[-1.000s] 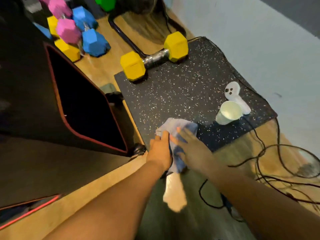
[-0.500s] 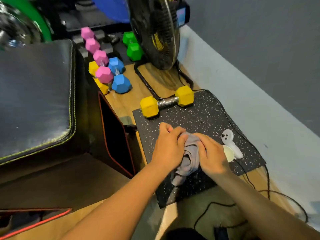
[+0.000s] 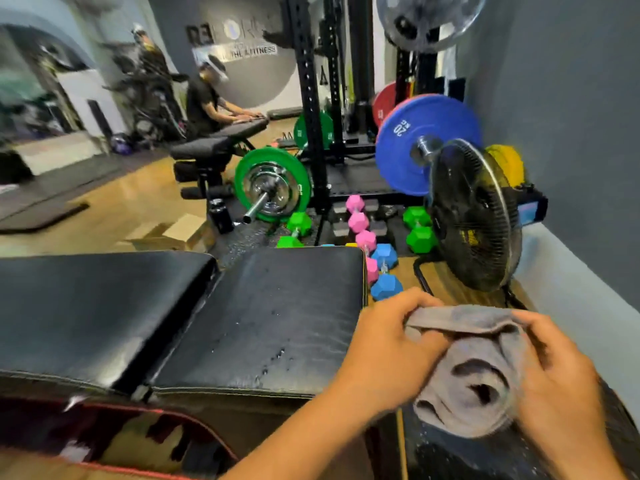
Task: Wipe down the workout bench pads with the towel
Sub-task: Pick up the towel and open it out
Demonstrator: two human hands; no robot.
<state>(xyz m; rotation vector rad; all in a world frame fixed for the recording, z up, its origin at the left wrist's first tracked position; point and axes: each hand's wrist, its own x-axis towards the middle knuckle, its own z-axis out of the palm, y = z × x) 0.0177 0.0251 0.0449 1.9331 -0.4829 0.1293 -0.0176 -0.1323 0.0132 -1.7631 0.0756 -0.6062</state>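
Observation:
A grey towel (image 3: 474, 372) hangs bunched between both hands at the lower right. My left hand (image 3: 388, 355) grips its left part and my right hand (image 3: 561, 382) grips its right part. They are just right of the workout bench. The bench has two black pads: a right pad (image 3: 277, 323) with small droplets on its surface, and a left pad (image 3: 90, 313) beside it, separated by a narrow gap.
A black floor fan (image 3: 474, 216) stands right behind the hands. Pink, blue and green dumbbells (image 3: 363, 230) lie past the bench. A green-plated barbell (image 3: 273, 185) and a blue plate (image 3: 415, 140) sit on the rack. A person (image 3: 204, 98) leans over another bench far back.
The towel has been lifted off the speckled floor mat in both hands. My view has risen from the floor to the bench top and the gym beyond.

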